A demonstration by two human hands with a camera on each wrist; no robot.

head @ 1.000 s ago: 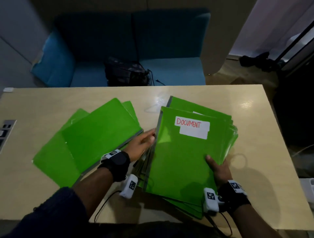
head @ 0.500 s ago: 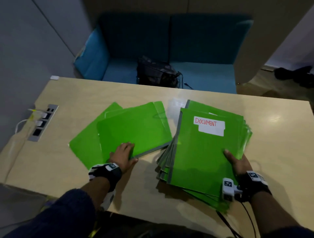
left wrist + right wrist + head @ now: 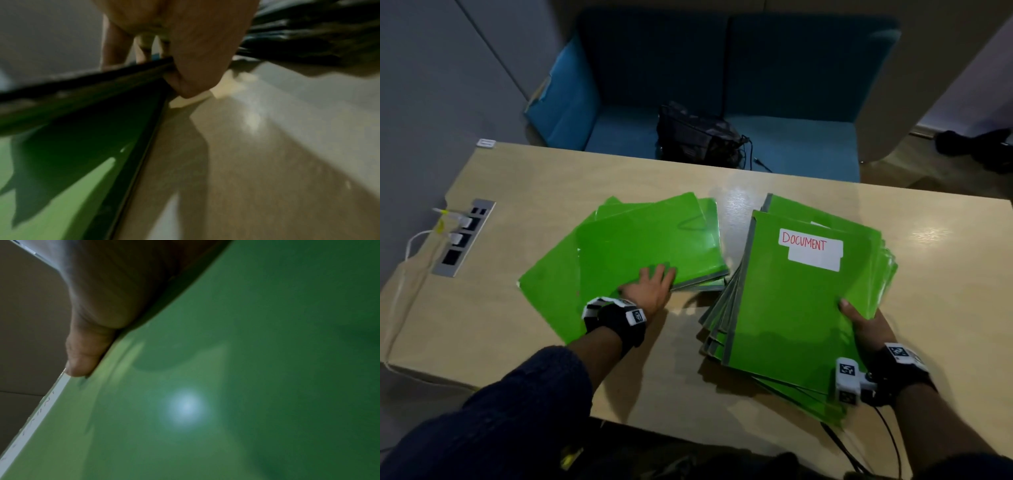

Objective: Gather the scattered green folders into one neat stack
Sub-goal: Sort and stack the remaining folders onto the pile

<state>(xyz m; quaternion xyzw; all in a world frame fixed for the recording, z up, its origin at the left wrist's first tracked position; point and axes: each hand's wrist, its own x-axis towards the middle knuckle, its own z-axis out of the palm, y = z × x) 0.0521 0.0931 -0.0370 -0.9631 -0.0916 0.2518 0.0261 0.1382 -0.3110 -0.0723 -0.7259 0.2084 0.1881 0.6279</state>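
Loose green folders point(image 3: 640, 240) lie overlapped on the left half of the table. My left hand point(image 3: 650, 287) is at their near edge; the left wrist view shows its fingers point(image 3: 115, 48) above and the thumb below the raised edge of the top folder point(image 3: 82, 86), pinching it. To the right sits a fanned stack of green folders point(image 3: 791, 308), its top one carrying a white DOCUMENT label point(image 3: 811, 248). My right hand point(image 3: 863, 320) holds the stack's right edge, thumb point(image 3: 86, 353) on the top cover point(image 3: 226, 386), fingers hidden underneath.
The pale wooden table point(image 3: 551, 178) has a socket panel point(image 3: 462, 236) with white cables plugged in at its left end. Behind the table's far edge stands a blue sofa point(image 3: 808, 147) with a black bag point(image 3: 698, 137) on it. A narrow gap separates the two folder groups.
My left hand left the stack's left edge, moved left to the loose folders and took hold of the top one's near edge. The right hand stayed on the stack.
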